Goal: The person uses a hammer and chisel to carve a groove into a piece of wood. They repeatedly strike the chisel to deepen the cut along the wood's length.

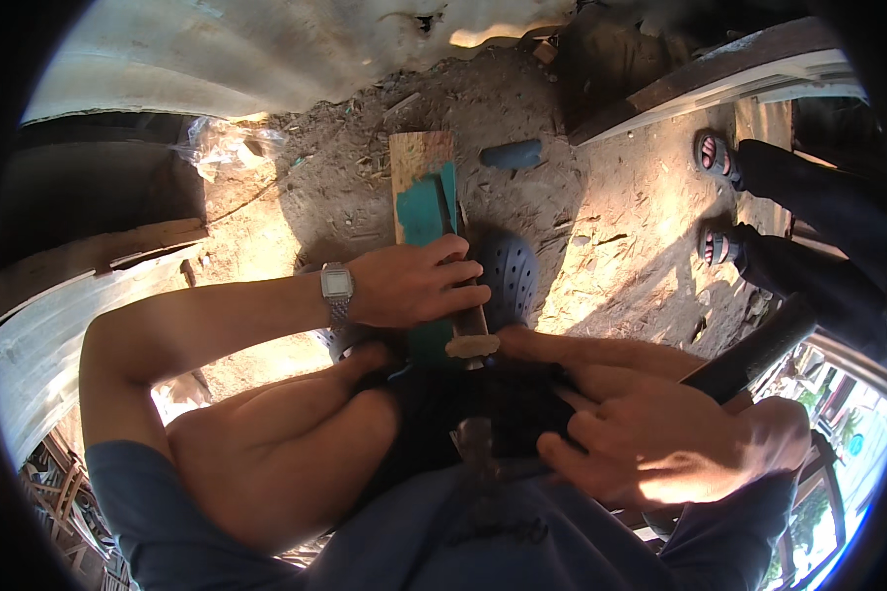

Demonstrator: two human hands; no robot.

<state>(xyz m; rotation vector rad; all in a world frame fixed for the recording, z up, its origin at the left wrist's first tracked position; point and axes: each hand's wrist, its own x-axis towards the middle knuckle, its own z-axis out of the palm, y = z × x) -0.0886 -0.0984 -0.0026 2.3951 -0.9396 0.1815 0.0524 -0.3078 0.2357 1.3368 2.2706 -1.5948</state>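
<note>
A wooden board (419, 167), partly painted teal, extends forward from between my legs. My left hand (419, 286), with a watch on the wrist, is wrapped round a chisel (472, 347) with a dark blade and a wooden handle, held lengthwise over the board. Low on the right, my right hand (650, 438) has its fingers curled round a dark tool, which looks like a hammer, with its head (475, 438) over my lap. Its handle is mostly hidden by the hand. Behind that hand a thick dark bar (749, 350) slants up to the right.
A co-worker's sandalled feet (715, 158) and dark-trousered legs are at the right. A blue-grey object (511, 155) lies on the dirt floor (611, 256). Crumpled plastic (232, 148) is at upper left, near corrugated sheeting (217, 49). A wooden beam (700, 79) runs along the upper right.
</note>
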